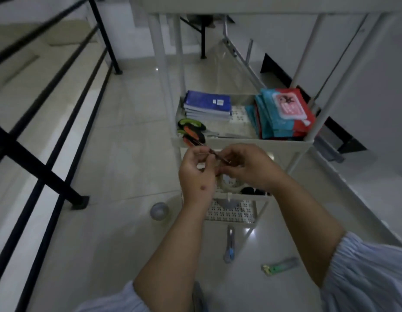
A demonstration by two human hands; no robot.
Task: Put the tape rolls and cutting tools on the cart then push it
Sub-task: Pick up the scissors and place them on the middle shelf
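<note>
A white cart (285,144) with several shelves stands on the pale tiled floor (119,221), and a black railing (60,104) runs along the left side. On the cart's middle shelf, a stack of blue books (207,105) lies at the back left and a pile of teal and red packets (283,113) leans at the right. At the front left of the same shelf are scissors (192,129) with green, orange and black handles, their blades pointing to the right.

Both hands are raised together in front of this shelf. The left hand (196,174) and the right hand (247,166) hold between them a thin dark cutting tool (218,155). The fingers of both hands are curled and pinch it, the left at its nearer-left end, the right at the other end. What kind of tool it is, I cannot tell.

Under the hands, on a lower shelf, a clear tape roll (229,184) lies next to a dark tape roll (251,190), partly hidden.

On the floor near the cart's front, a blue utility knife (230,244) lies, and a green utility knife (281,265) is to its right. A small grey round object (159,211) rests on the floor at the left of the cart.
</note>
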